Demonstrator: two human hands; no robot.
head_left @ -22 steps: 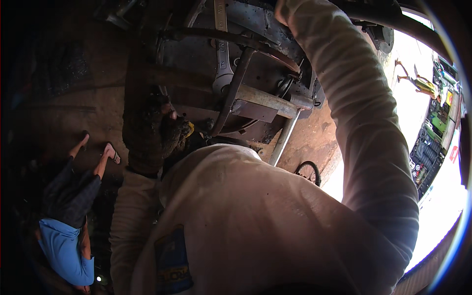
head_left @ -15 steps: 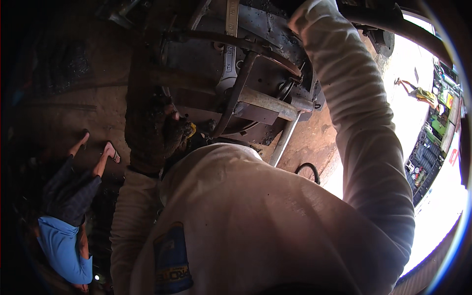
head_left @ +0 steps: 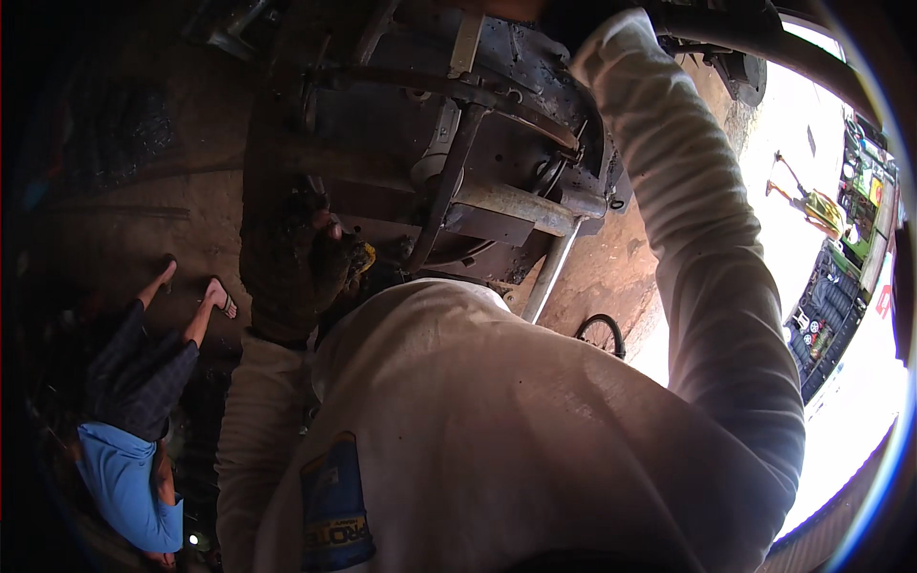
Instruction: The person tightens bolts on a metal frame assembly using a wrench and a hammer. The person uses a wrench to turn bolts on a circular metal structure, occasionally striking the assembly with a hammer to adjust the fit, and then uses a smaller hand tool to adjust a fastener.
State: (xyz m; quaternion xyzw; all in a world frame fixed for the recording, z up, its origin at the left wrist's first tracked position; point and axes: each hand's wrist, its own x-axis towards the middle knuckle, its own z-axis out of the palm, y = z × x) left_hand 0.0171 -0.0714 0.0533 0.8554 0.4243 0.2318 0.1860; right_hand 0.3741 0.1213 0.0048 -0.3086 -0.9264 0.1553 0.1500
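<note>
My left hand [head_left: 320,244], in a dark, soiled glove with a yellow patch, is low beside the metal frame. Its bare fingertips are curled in around something too dark to make out. A large combination wrench [head_left: 442,132] slants through the frame, its ring end partly behind a dark bar. At the upper edge, my right hand [head_left: 511,9] shows only in part, its fingers closed across the wrench's upper end. Behind the wrench lies a dark metal plate [head_left: 382,129] with holes and rust-brown bars.
A pale tube [head_left: 516,202] crosses the frame, and a slanting leg [head_left: 552,272] stands on brown ground. A person in a blue shirt [head_left: 129,477] is at the lower left. Farther right are a bicycle wheel [head_left: 602,334] and a cluttered rack [head_left: 823,306].
The wrench has tilted, its upper end now farther right and its ring end slightly lower left. My right hand has come into view at the top. The left hand has barely moved.
</note>
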